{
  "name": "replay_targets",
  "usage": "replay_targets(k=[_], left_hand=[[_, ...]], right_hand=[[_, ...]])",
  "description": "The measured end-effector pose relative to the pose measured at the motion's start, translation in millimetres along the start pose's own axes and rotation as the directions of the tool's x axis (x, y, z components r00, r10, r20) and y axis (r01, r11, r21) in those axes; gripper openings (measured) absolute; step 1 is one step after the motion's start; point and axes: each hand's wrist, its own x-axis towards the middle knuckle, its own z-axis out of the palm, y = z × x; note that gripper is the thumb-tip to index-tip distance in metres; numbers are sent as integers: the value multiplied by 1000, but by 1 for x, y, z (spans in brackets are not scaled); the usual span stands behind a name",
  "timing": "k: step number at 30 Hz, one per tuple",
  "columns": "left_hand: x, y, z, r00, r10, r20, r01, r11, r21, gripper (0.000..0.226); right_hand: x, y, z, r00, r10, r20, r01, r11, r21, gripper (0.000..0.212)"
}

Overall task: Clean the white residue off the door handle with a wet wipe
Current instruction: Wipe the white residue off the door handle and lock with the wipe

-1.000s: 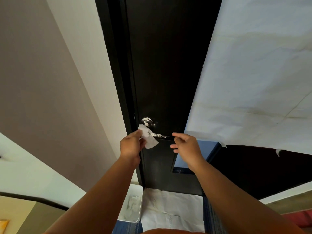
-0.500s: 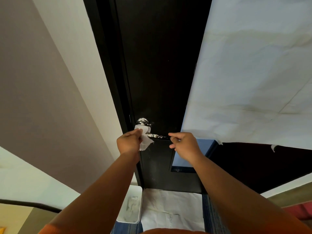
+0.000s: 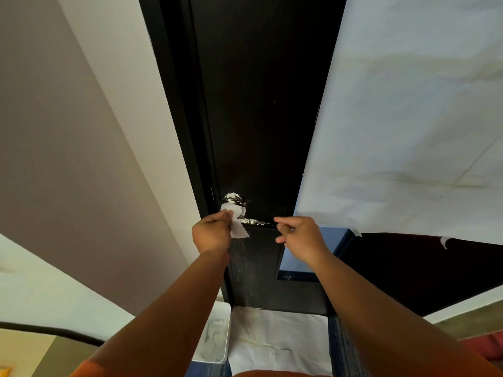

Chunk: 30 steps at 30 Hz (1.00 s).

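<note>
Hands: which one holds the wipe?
The left hand pinches the wipe against the handle; the right hand has no wipe.

A dark door (image 3: 258, 104) stands ahead between a grey-brown wall (image 3: 68, 131) with a pale strip (image 3: 130, 104) on the left and a large creased white paper sheet (image 3: 408, 118) on the right. Below, a white bin (image 3: 215, 333) sits beside paper (image 3: 277, 338) spread over blue carpet (image 3: 337, 349). The light is soft and even.
</note>
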Motion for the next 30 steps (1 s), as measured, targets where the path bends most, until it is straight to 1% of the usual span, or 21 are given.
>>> replay_targets(k=[4, 8, 10, 11, 13, 15, 17, 22, 24, 27, 30], left_hand=[[-7, -22, -7, 999, 39, -31, -39, 999, -16, 2], [-2, -11, -4, 1000, 15, -13, -15, 1000, -15, 5], [0, -3, -1, 1000, 3, -3, -3, 1000, -13, 4], [1, -3, -1, 1000, 24, -5, -24, 1000, 11, 1], [-3, -9, -2, 996, 91, -19, -89, 993, 75, 7], [-8, -19, -5, 992, 123, -40, -120, 991, 67, 9], [-10, -20, -6, 991, 125, -45, -123, 991, 53, 9], [-3, -1, -2, 995, 95, 5, -95, 994, 56, 9], [-4, -3, -2, 993, 120, 15, -121, 990, 78, 10], [-9, -17, -6, 988, 151, -12, -150, 986, 75, 13], [-8, -14, -5, 990, 142, -21, -140, 988, 60, 13]], right_hand=[[1, -1, 0, 1000, 5, 3, -5, 1000, 3, 28], [1, 0, 0, 1000, 5, 4, -5, 1000, 6, 28], [0, 1, 0, 1000, -1, 0, 1, 1000, 7, 28], [0, 1, 1, 1000, -3, -2, 3, 1000, 6, 28], [0, 1, 1, 1000, -6, 3, 6, 1000, 4, 29], [0, 1, 1, 1000, -10, 8, 10, 1000, 5, 29], [0, 1, 0, 1000, -13, 5, 13, 1000, 8, 29], [-1, 1, 0, 1000, -16, 1, 16, 1000, -3, 29], [-1, 1, 1, 1000, -20, 1, 20, 1000, -10, 29], [-1, 2, 0, 1000, -18, 0, 18, 1000, -1, 29], [0, 1, 0, 1000, -15, -4, 15, 1000, 0, 28]])
